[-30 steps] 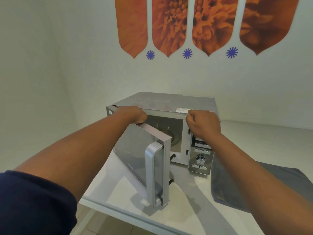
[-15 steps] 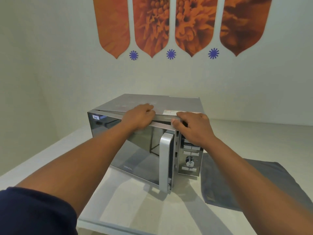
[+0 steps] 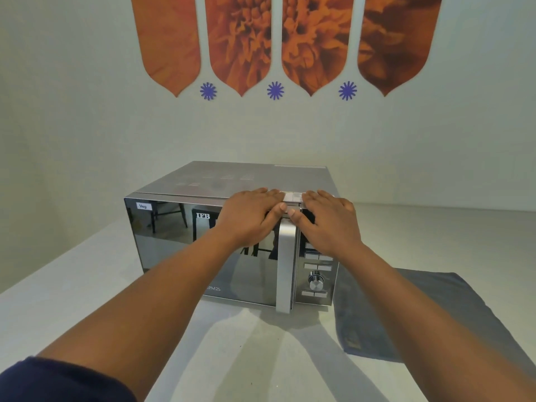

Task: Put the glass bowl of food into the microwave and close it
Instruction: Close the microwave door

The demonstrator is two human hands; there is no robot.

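A silver microwave (image 3: pixel 246 178) with a mirrored door (image 3: pixel 174 245) stands on the white counter, its door flush with the front. My left hand (image 3: pixel 249 216) lies flat against the door's upper right corner, fingers over the top edge. My right hand (image 3: pixel 327 221) rests flat over the top of the control panel (image 3: pixel 317 280), just right of the vertical door handle (image 3: pixel 285 268). Neither hand holds anything. The glass bowl is not visible; the mirrored door hides the inside.
A grey cloth (image 3: pixel 420 309) lies on the white counter (image 3: pixel 72 300) to the right of the microwave. The wall behind carries orange flower panels (image 3: pixel 278 39). The counter's left edge runs diagonally at the left.
The door swung from wide open to fully shut against the microwave front. Both hands went from gripping the top edge to lying flat on the front.
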